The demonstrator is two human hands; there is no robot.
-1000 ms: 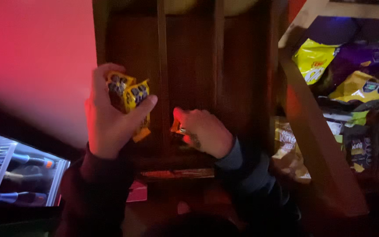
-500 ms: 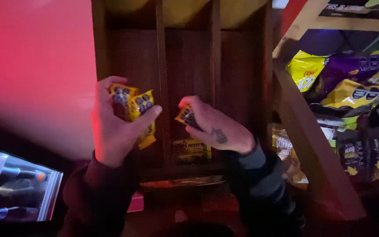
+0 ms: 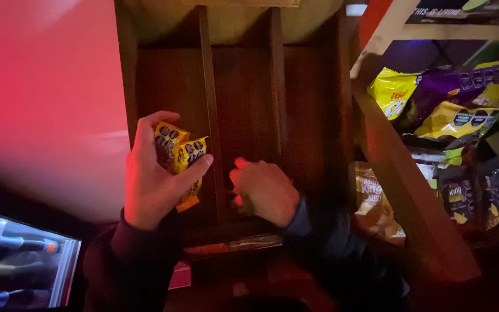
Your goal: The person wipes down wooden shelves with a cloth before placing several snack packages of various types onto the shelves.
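Gripping yellow snack packets [image 3: 179,159], left hand [image 3: 154,179] faces wooden dividers [image 3: 210,115]; right hand [image 3: 267,190] fingers curled shut, contents unclear.

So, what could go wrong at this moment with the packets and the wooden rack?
The left hand pinches several small yellow packets in a loose fan, so one might slip out. The right hand is low in the middle slot of the wooden rack, between narrow dividers, where knuckles could catch. Dim red light may also make packets hard to tell apart.
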